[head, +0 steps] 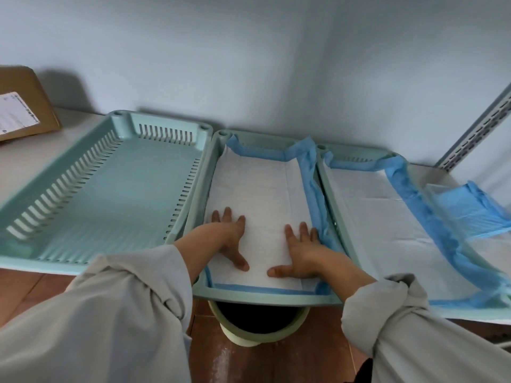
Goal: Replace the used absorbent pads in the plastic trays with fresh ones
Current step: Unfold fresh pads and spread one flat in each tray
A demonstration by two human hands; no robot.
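Your grey sleeves fill the near edge of the head view, and both bare forearms reach forward into the middle tray. Your left hand lies flat on the white pad at its near left part, fingers straight and spread, thumb pointing toward you and to the right. Your right hand lies flat on the same pad just to the right, fingers straight, thumb stretched left toward the other thumb. Neither hand grips anything; both palms press down on the sheet, which lies under them and runs on beyond the fingertips.

That pad lines the middle tray with its long axis running from near to far. Its blue border stands up crumpled along the right wall and the far wall, and lies flatter along the near edge.

To the left, touching the middle tray, the left tray sits bare, its slotted walls showing, long axis also near to far. To the right, the right tray holds another white pad, its blue edge draped over the right side. A folded blue pad rests at the far right.

A cardboard box sits far left on the shelf. Below the middle tray's near rim, a pale bin stands on the brown floor.
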